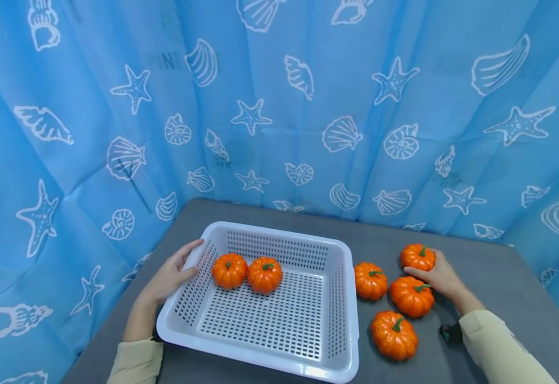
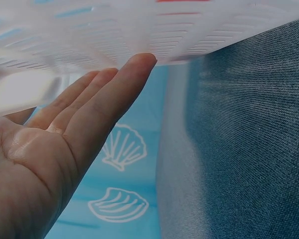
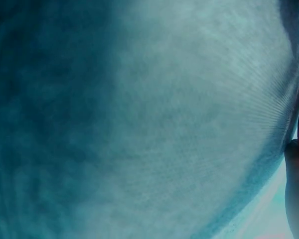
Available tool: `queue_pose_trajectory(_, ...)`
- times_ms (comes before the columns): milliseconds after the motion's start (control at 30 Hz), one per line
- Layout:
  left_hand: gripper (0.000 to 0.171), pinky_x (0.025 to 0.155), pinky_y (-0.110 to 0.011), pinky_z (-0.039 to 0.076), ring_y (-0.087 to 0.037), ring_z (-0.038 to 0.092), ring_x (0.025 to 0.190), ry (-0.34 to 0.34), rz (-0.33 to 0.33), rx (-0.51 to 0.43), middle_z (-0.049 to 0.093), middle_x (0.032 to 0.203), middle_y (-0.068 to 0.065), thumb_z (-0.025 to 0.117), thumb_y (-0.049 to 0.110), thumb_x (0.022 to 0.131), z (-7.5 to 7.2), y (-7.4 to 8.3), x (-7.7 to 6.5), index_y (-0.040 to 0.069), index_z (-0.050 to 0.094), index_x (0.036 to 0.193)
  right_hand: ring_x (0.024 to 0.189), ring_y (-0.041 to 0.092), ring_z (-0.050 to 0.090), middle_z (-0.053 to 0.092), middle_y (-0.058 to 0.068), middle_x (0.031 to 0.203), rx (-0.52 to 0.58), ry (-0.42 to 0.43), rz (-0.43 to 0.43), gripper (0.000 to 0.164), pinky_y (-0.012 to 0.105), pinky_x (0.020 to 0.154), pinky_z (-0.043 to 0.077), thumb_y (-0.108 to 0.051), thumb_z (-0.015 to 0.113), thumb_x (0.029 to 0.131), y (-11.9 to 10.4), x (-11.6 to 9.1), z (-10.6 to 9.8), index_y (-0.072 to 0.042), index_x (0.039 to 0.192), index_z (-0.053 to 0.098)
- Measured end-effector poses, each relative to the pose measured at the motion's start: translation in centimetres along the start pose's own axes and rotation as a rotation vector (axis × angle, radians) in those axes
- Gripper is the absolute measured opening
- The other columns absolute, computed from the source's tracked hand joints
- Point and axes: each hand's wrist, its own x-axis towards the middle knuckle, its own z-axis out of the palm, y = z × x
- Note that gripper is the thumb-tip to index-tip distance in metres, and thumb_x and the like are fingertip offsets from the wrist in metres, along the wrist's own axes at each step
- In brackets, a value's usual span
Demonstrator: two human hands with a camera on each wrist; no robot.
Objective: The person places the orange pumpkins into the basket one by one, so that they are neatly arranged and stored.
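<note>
Taking the white plastic basket with slotted walls (image 1: 279, 233) as the clock's centre and 12 as pointing away from the person, the left hand (image 1: 170, 273) is resting against its rim between 9 and 10 o'clock. Its fingers are stretching out straight, their tips touching the slotted outer wall. Two glossy orange pumpkins with green stems (image 1: 248, 275) are sitting inside the basket, side by side, between 10 and 12 o'clock.

The right hand (image 1: 440, 274) is gripping a small, ribbed orange pumpkin (image 1: 416, 257) on the grey, fabric-textured tabletop (image 1: 375, 242), between 2 and 3 o'clock (the right wrist view is showing only a sliver of orange and a fingertip). Three more orange pumpkins are lying nearby: one just beside the basket (image 1: 370, 281) at 3 o'clock, one near the right hand (image 1: 411, 297), also at 3, and one (image 1: 393, 337) between 3 and 4. A blue curtain printed with white shells and starfish (image 1: 279, 144) is hanging beyond, at 12.
</note>
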Motion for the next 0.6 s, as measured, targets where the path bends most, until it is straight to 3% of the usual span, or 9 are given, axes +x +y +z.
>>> queue_pose_trajectory(333, 0.065, 0.067, -0.051, 0.057, -0.053, 0.057, 0.104, -0.008, -0.001, 0.002, 0.029, 0.144, -0.032, 0.05, 0.008, 0.097, 0.0, 0.0, 0.1, 0.016, 0.015, 0.152, 0.114, 0.048, 0.041, 0.026, 0.04, 0.135, 0.033, -0.002, 0.016, 0.101, 0.059, 0.095, 0.04, -0.047, 0.061, 0.089, -0.3, -0.3, -0.9, 0.016, 0.142, 0.002)
queue_pose_trajectory(600, 0.065, 0.068, -0.051, 0.057, -0.053, 0.057, 0.105, -0.006, 0.003, -0.001, 0.028, 0.144, -0.031, 0.05, 0.008, 0.097, 0.0, 0.0, 0.0, 0.016, 0.015, 0.152, 0.11, 0.04, 0.045, 0.03, 0.035, 0.133, 0.062, 0.015, -0.06, 0.093, 0.032, 0.078, 0.049, -0.043, 0.06, 0.09, -2.8, -0.3, -2.8, 0.011, 0.143, 0.006)
